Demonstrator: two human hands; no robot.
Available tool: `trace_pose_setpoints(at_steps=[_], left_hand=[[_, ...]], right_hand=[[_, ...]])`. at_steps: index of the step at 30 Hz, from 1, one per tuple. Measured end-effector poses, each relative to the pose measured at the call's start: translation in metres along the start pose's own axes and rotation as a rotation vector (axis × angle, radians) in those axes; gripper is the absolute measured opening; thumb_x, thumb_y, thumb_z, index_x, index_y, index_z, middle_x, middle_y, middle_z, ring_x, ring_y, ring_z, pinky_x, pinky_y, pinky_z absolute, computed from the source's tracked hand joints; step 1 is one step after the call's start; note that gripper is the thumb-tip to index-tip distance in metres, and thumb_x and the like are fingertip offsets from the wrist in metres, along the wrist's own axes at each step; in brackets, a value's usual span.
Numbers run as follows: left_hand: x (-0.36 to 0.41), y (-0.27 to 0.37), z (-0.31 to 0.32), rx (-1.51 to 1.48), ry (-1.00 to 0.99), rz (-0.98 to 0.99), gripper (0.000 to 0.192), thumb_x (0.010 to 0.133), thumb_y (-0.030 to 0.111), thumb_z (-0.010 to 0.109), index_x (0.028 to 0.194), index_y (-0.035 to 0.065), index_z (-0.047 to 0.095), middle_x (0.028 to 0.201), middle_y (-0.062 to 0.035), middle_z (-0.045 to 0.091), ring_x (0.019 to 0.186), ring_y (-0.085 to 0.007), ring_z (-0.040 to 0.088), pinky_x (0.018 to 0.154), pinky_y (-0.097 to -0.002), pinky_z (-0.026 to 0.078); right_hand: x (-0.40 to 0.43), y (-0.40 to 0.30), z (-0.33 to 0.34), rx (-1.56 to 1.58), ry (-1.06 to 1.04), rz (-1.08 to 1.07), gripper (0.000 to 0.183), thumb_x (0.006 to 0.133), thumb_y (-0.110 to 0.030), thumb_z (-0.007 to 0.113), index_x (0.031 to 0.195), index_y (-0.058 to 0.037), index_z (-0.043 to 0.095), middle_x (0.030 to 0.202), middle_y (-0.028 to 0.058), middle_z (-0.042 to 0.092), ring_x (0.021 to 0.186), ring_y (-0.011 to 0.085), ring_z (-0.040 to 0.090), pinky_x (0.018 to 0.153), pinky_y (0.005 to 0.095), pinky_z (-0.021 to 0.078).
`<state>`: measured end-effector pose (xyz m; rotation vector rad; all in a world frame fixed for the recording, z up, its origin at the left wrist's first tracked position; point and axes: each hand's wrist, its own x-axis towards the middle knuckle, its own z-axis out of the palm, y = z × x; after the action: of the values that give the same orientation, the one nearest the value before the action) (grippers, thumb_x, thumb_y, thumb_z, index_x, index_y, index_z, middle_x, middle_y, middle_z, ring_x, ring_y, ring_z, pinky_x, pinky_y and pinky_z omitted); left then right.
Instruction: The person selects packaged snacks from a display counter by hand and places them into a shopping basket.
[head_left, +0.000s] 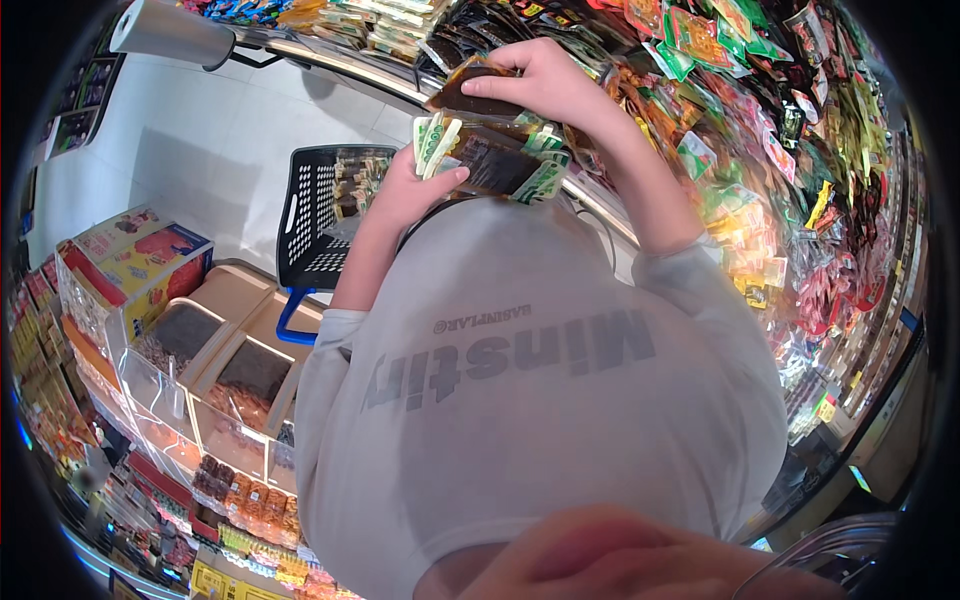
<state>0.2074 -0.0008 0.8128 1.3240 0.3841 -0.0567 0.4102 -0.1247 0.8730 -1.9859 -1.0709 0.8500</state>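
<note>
My left hand (405, 191) grips several flat plastic snack packets (499, 161) with dark brown contents and green-and-white printed ends, held against my front. The thumb lies over the top packet. A little farther out, my right hand (544, 79) pinches another dark brown packet (476, 86) between thumb and fingers, right at the edge of the display bin. Its lower edge is close to the held bundle; whether they touch I cannot tell. Behind my right hand lie rows of similar dark packets (480, 34).
A black shopping basket (315, 217) with a blue handle (296, 315) stands at left, with several packets (356, 180) inside. Loose bagged snacks (720, 150) fill the sloping display at right. Bulk-food bins (247, 375) and a printed carton (142, 262) are at lower left. A roll (172, 37) hangs at the display's edge.
</note>
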Motion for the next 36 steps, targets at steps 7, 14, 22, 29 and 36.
trace_pose_setpoints(at_steps=[7,14,22,29,36], left_hand=[[-0.006,0.005,0.002,0.003,0.038,-0.006,0.043,0.081,0.006,0.071,0.120,-0.0001,0.056,0.109,-0.0046,0.064,0.096,-0.0106,0.058,0.084,-0.0276,0.049],[-0.003,-0.005,0.000,-0.086,0.093,-0.087,0.043,0.080,0.004,0.071,0.120,-0.0009,0.055,0.106,-0.0055,0.063,0.093,-0.0118,0.060,0.082,-0.0276,0.049],[0.004,-0.025,-0.005,-0.490,0.149,-0.074,0.039,0.081,-0.003,0.066,0.118,-0.0016,0.055,0.107,-0.0079,0.064,0.097,-0.0163,0.062,0.086,-0.0297,0.049],[0.006,-0.038,-0.021,-0.563,0.058,-0.083,0.042,0.083,-0.005,0.054,0.125,-0.0038,0.049,0.117,-0.0108,0.060,0.104,-0.0188,0.061,0.091,-0.0326,0.048],[0.004,-0.024,-0.032,-0.378,-0.131,-0.138,0.045,0.084,-0.001,0.055,0.129,-0.0040,0.047,0.122,-0.0104,0.058,0.106,-0.0168,0.060,0.091,-0.0310,0.048]], right_hand=[[0.014,-0.004,0.008,0.381,0.058,-0.163,0.023,0.091,-0.019,0.064,0.103,0.0006,0.064,0.084,-0.0028,0.063,0.078,0.0026,0.054,0.070,0.0208,0.0448],[0.023,0.002,0.007,0.456,0.278,-0.142,0.024,0.094,-0.023,0.059,0.097,-0.0005,0.067,0.076,-0.0038,0.061,0.068,0.0025,0.050,0.061,0.0202,0.0409],[-0.015,-0.031,-0.034,0.292,0.189,-0.136,0.016,0.087,-0.014,0.066,0.096,-0.0019,0.071,0.080,0.0014,0.068,0.073,0.0088,0.063,0.067,0.0238,0.0493],[-0.033,-0.020,0.066,-0.593,-0.026,-0.313,0.032,0.074,-0.026,0.075,0.096,-0.0045,0.069,0.097,0.0128,0.067,0.095,0.0309,0.061,0.082,0.0379,0.0495],[-0.031,-0.016,0.066,-0.280,0.103,-0.154,0.072,0.077,-0.036,0.073,0.134,-0.0013,0.044,0.137,0.0227,0.045,0.123,0.0371,0.047,0.100,0.0406,0.0402]])
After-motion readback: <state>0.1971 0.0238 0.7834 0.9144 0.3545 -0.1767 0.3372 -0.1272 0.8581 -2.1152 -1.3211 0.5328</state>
